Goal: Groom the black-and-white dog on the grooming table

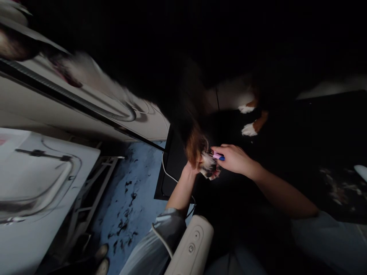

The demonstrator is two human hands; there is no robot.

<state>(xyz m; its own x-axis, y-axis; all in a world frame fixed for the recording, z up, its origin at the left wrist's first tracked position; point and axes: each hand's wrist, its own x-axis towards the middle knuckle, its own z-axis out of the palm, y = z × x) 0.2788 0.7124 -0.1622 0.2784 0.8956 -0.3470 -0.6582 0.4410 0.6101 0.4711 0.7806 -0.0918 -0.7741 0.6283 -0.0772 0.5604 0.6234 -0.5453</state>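
Note:
A large dog (pixel 183 65) with black, brown and white fur stands on a black table (pixel 286 133). Its lifted paw (pixel 208 162), white with a brown leg above, rests in my left hand (pixel 192 169), whose fingers are wrapped around it and partly hidden by fur. From the right, my right hand (pixel 235 158) grips a small pink and blue tool (pixel 218 156) close against the paw. The tool's working end is lost in the fur, so its kind cannot be made out. Two other white-tipped paws (pixel 249 130) stand farther back on the table.
A beige device with buttons (pixel 192 244) and a cable lies close below me. Left are a white tub (pixel 83 152), a ribbed hose (pixel 126 114), a dark bar (pixel 94 110) and blue floor (pixel 143 183) with dark hair clumps. Loose fur (pixel 341 191) lies on the table at right.

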